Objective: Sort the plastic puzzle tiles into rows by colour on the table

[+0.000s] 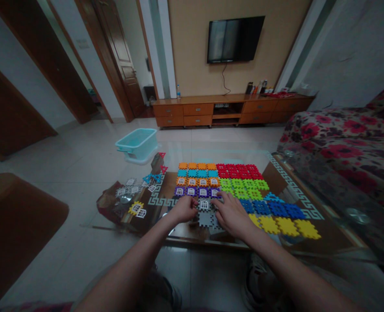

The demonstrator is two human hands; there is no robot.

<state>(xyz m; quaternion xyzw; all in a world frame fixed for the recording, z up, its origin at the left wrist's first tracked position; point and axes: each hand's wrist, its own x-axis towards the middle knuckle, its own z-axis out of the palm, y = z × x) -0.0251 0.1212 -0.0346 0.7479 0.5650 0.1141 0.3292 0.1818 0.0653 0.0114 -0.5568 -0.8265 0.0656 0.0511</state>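
Sofa with a red floral cover fills 3 o'clock, and a wooden TV cabinet runs across 12 o'clock beneath a wall-mounted television, with a water bottle on its top. A glass-topped coffee table stands straight ahead, just beside the sofa, and a brown rounded seat sits off at 8 o'clock. Past the table's far corner at 11 o'clock, a light-blue plastic tub rests on the tile floor; its contents, if any, cannot be made out.

On the table, interlocking plastic tiles lie in tidy rows of orange, teal, purple, red, green, blue and yellow. At 10 o'clock, grey window tiles and a yellow tile lie on crumpled brown wrapping. More grey tiles sit at 12 o'clock, between the hands. The left hand rests against them with fingers curled; the right hand lies spread over them. Whether either hand is gripping, I cannot tell.
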